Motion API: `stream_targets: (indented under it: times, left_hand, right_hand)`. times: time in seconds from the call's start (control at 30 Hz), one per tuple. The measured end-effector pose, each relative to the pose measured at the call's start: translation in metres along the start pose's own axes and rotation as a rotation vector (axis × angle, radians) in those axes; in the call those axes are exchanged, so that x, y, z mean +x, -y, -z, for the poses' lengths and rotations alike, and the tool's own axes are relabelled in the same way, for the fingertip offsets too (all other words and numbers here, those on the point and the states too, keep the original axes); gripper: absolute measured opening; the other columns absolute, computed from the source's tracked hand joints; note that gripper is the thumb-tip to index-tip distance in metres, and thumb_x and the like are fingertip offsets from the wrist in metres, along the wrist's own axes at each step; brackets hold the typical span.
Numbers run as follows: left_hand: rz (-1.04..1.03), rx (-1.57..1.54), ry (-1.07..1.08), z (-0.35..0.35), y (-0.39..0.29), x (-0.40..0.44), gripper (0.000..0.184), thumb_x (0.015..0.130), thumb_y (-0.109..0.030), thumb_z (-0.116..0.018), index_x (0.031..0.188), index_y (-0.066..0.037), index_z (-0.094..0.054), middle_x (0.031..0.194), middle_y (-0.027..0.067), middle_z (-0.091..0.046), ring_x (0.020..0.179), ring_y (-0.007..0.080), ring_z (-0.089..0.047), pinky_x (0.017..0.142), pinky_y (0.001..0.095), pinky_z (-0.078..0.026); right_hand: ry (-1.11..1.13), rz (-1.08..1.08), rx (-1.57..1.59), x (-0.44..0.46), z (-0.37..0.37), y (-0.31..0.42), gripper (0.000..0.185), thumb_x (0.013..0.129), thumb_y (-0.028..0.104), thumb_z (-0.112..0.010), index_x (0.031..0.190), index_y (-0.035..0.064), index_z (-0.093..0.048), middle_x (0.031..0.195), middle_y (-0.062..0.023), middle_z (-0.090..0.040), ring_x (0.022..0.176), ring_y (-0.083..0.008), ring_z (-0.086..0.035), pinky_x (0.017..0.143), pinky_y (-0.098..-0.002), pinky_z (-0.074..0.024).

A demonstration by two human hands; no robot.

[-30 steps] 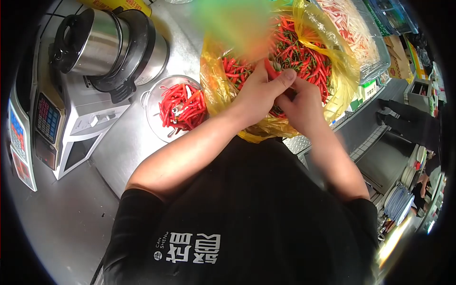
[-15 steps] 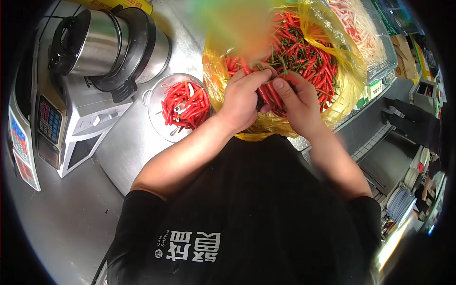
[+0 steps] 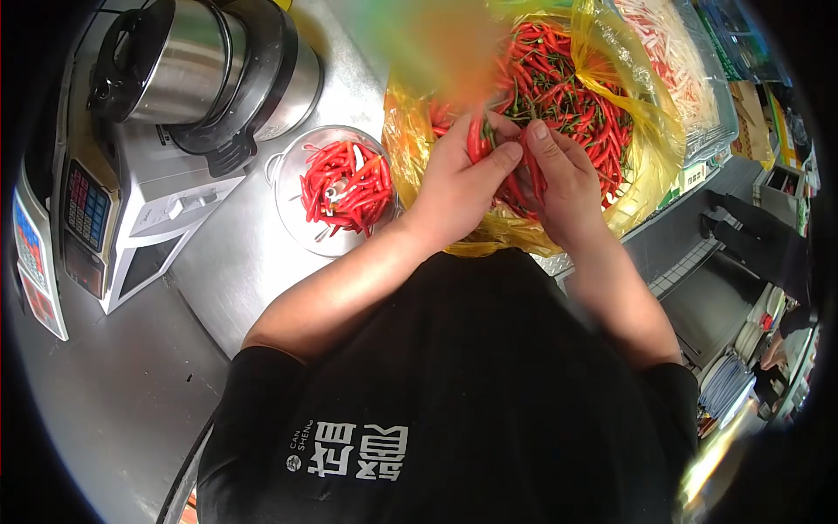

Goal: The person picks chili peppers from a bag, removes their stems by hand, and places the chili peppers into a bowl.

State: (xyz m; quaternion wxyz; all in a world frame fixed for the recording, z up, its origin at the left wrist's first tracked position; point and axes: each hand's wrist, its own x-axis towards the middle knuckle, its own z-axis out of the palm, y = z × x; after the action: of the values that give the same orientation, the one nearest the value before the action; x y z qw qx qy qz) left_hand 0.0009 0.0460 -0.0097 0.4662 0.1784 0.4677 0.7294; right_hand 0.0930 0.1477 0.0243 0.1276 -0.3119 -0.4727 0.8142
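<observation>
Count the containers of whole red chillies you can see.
2: a round bowl on the metal counter, and the yellow bag beneath the left hand and right hand. Others may be hidden behind the blurred shape.

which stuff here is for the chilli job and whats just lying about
In use: red chillies in left hand and right hand, yellow bag; probably the chilli bowl.

Apparently just lying about: steel-and-black appliance, keypad device, container of pale shreds, stacked plates.

Blk-handled s/s pot (image 3: 188,65) nr wht appliance (image 3: 179,201), keypad (image 3: 87,208) far L, stacked plates (image 3: 724,386) & co-worker (image 3: 766,240) far R.
</observation>
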Motion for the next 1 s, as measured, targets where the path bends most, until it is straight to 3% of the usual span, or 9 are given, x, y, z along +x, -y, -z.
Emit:
stream_targets:
  times: [0.07,0.1,0.17,0.3,0.37,0.7,0.8,1.0]
  left_hand:
    - [-0.178,0.369,-0.007,0.003,0.002,-0.002,0.015,0.089,-0.007,-0.063,0.102,-0.001,-0.057,0.079,0.0057,-0.059,0.07,0.0156,-0.062,0.061,0.0292,-0.05]
    - [-0.178,0.37,-0.004,0.005,0.002,-0.001,0.015,0.089,-0.007,-0.063,0.102,-0.001,-0.057,0.079,0.0057,-0.059,0.07,0.0156,-0.062,0.061,0.0292,-0.05]
    - [-0.593,0.761,0.124,0.011,0.001,0.003,0.022,0.085,0.0,-0.065,0.107,-0.001,-0.061,0.085,0.0085,-0.061,0.074,0.0198,-0.061,0.069,0.0297,-0.049]
    - [-0.657,0.905,0.187,0.012,-0.004,0.002,0.028,0.08,0.0,-0.067,0.107,0.0,-0.061,0.085,0.0131,-0.061,0.075,0.0289,-0.062,0.068,0.0338,-0.05]
    - [-0.743,1.002,0.174,0.012,-0.002,0.005,0.027,0.077,0.0,-0.068,0.103,0.0,-0.062,0.084,0.0133,-0.061,0.074,0.0322,-0.062,0.066,0.0365,-0.051]
    - [-0.736,0.998,0.198,0.009,0.001,0.005,0.027,0.076,-0.002,-0.07,0.101,0.0,-0.059,0.087,0.0131,-0.061,0.075,0.0327,-0.063,0.065,0.0377,-0.051]
    - [-0.677,0.936,0.22,0.016,-0.007,0.0,0.022,0.081,-0.003,-0.068,0.101,-0.001,-0.06,0.085,0.0123,-0.061,0.074,0.0293,-0.063,0.065,0.0347,-0.05]
    - [-0.461,0.743,0.063,0.023,-0.013,-0.004,0.018,0.087,-0.003,-0.063,0.105,0.0,-0.061,0.083,0.0076,-0.063,0.074,0.0147,-0.063,0.067,0.028,-0.05]
  right_hand:
    - [0.069,-0.151,0.098,0.001,0.011,-0.002,0.036,0.102,0.038,-0.045,0.085,0.0076,-0.055,0.057,0.0017,-0.04,0.045,-0.0084,-0.033,0.044,-0.0243,-0.0238]
    - [0.067,-0.149,0.099,0.002,0.012,-0.001,0.036,0.102,0.038,-0.045,0.085,0.0076,-0.055,0.057,0.0017,-0.04,0.045,-0.0084,-0.033,0.044,-0.0243,-0.0238]
    - [0.034,-0.296,0.209,0.003,0.013,0.001,0.039,0.103,0.039,-0.041,0.079,0.0097,-0.052,0.056,0.0025,-0.034,0.042,-0.0088,-0.029,0.042,-0.025,-0.0206]
    - [0.108,-0.374,0.264,0.005,0.022,0.002,0.039,0.102,0.039,-0.042,0.077,0.0108,-0.051,0.055,0.003,-0.032,0.042,-0.0084,-0.028,0.042,-0.0252,-0.0185]
    - [0.058,-0.382,0.235,0.003,0.021,0.008,0.034,0.101,0.033,-0.048,0.08,0.0078,-0.055,0.057,0.003,-0.04,0.042,-0.0064,-0.028,0.038,-0.0233,-0.0191]
    - [-0.056,-0.351,0.147,-0.002,0.015,0.012,0.033,0.1,0.03,-0.048,0.074,0.0094,-0.054,0.057,0.0025,-0.041,0.041,-0.0068,-0.028,0.039,-0.0239,-0.0197]
    - [0.012,-0.401,0.228,-0.005,0.024,0.014,0.034,0.1,0.031,-0.048,0.074,0.0091,-0.053,0.057,0.0023,-0.04,0.041,-0.007,-0.029,0.038,-0.024,-0.0196]
    - [0.437,-0.527,0.727,-0.012,0.047,0.032,0.042,0.102,0.036,-0.038,0.075,0.005,-0.047,0.059,0.0013,-0.04,0.04,-0.0063,-0.033,0.035,-0.0177,-0.0282]
